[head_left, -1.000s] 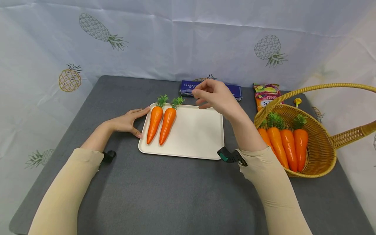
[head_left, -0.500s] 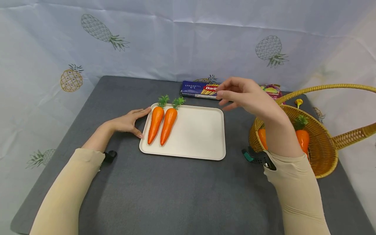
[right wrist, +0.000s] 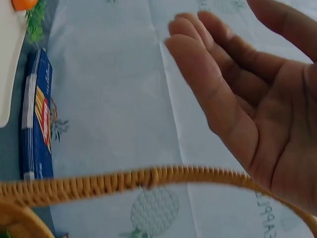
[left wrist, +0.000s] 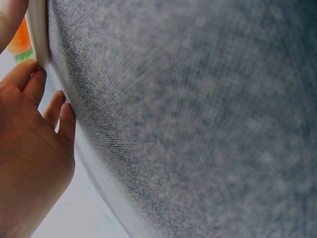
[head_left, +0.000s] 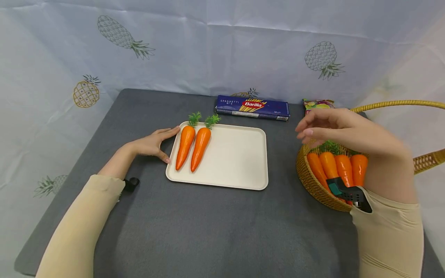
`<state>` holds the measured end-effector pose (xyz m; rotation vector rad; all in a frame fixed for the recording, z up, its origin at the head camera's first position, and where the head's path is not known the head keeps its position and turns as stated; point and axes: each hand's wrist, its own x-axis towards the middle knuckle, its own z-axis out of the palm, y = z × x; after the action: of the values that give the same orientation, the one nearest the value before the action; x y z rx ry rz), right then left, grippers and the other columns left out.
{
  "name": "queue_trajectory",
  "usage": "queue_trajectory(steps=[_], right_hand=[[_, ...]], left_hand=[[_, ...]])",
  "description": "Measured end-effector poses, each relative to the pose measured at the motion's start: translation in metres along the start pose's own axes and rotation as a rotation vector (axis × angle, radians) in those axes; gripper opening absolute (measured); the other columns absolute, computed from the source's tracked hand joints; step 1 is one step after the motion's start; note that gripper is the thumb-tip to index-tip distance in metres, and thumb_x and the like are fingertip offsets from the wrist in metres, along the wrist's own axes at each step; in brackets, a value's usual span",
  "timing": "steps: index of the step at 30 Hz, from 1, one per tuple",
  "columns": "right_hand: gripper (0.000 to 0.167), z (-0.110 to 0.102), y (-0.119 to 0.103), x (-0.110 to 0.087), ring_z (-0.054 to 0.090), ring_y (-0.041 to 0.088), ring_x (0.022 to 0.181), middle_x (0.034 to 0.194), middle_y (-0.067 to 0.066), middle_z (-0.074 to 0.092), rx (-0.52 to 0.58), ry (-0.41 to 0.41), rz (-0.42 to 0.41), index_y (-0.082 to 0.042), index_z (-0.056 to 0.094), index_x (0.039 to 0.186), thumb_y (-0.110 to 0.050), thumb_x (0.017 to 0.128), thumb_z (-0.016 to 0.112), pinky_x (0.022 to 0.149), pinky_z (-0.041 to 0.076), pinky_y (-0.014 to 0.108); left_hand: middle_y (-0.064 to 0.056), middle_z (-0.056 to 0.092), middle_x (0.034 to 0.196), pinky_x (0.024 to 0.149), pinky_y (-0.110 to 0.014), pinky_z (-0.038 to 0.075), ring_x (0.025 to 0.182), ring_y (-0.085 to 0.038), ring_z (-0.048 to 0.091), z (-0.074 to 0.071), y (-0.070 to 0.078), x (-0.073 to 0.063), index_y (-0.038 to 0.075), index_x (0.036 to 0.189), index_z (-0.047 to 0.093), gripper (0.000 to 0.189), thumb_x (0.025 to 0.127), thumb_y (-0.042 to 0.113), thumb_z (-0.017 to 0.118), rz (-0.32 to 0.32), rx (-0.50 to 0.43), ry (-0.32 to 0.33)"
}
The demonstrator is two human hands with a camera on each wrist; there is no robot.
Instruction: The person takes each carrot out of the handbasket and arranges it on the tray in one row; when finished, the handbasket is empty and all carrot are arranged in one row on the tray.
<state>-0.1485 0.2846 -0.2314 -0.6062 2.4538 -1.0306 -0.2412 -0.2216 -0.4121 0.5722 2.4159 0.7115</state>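
Note:
Two orange carrots with green tops, one carrot (head_left: 185, 148) left of the other carrot (head_left: 200, 150), lie side by side on the left part of a cream tray (head_left: 236, 158). My left hand (head_left: 151, 144) touches the tray's left edge, thumb and fingers spread. Above the wicker basket (head_left: 309, 177) hovers my right hand (head_left: 342, 125), its fingers loosely bent and holding nothing; the right wrist view shows the bare palm (right wrist: 277, 119). Several more carrots (head_left: 328, 166) lie in the basket, partly hidden by my right forearm and wrist strap.
A blue spaghetti box (head_left: 252, 108) lies behind the tray at the table's back edge. Right of it, a colourful snack bag (head_left: 318, 103) is mostly covered by my right hand. The basket's tall handle (head_left: 399, 103) arches up at the right. A pineapple-print cloth (head_left: 215, 58) hangs behind the table.
My right hand has moved from over the tray rightward to above the basket. My left hand, the tray and the two carrots on it keep their places.

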Motion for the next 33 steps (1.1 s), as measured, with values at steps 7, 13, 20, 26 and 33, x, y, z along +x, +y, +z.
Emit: queue_trajectory(steps=[7,13,20,26,33], right_hand=[[0.021,-0.017,0.031,-0.023,0.067,0.013,0.097,0.111,-0.001,0.07,-0.111,-0.139,0.087,-0.015,0.06,0.12,-0.022,0.106,0.045,0.079,0.055,0.025],[0.027,-0.029,0.07,-0.029,0.066,0.009,0.105,0.12,0.0,0.066,-0.104,-0.172,0.184,-0.011,0.053,0.129,-0.023,0.107,0.042,0.083,0.056,0.023],[0.036,-0.033,0.109,-0.023,0.066,0.01,0.109,0.128,0.003,0.063,-0.032,-0.169,0.258,-0.007,0.049,0.136,-0.028,0.107,0.042,0.086,0.057,0.026],[0.04,-0.026,0.137,-0.014,0.068,0.01,0.111,0.127,-0.002,0.067,0.089,-0.156,0.284,0.001,0.049,0.137,-0.024,0.106,0.046,0.09,0.056,0.024],[0.043,-0.018,0.149,-0.005,0.069,0.005,0.101,0.12,0.0,0.07,0.045,-0.15,0.341,0.002,0.055,0.133,-0.028,0.102,0.054,0.086,0.056,0.02]], left_hand=[[-0.021,-0.002,0.167,0.117,-0.071,0.012,0.153,-0.044,-0.004,0.0,0.001,-0.001,0.023,0.161,0.004,0.127,0.068,0.039,0.089,-0.014,0.0,-0.007],[-0.021,-0.002,0.167,0.117,-0.071,0.012,0.153,-0.045,-0.004,0.001,0.001,0.0,0.023,0.161,0.004,0.126,0.069,0.039,0.089,-0.017,0.001,-0.008],[-0.022,-0.002,0.167,0.117,-0.071,0.012,0.153,-0.045,-0.004,0.001,0.0,-0.001,0.022,0.161,0.005,0.127,0.068,0.039,0.089,-0.017,0.004,-0.003],[-0.021,-0.002,0.167,0.117,-0.07,0.013,0.153,-0.044,-0.004,0.001,-0.001,0.0,0.021,0.161,0.006,0.126,0.068,0.039,0.089,-0.013,0.002,-0.001],[-0.021,-0.002,0.167,0.117,-0.07,0.013,0.154,-0.044,-0.004,0.001,-0.001,0.0,0.022,0.161,0.006,0.126,0.068,0.039,0.089,-0.013,0.005,-0.001]])
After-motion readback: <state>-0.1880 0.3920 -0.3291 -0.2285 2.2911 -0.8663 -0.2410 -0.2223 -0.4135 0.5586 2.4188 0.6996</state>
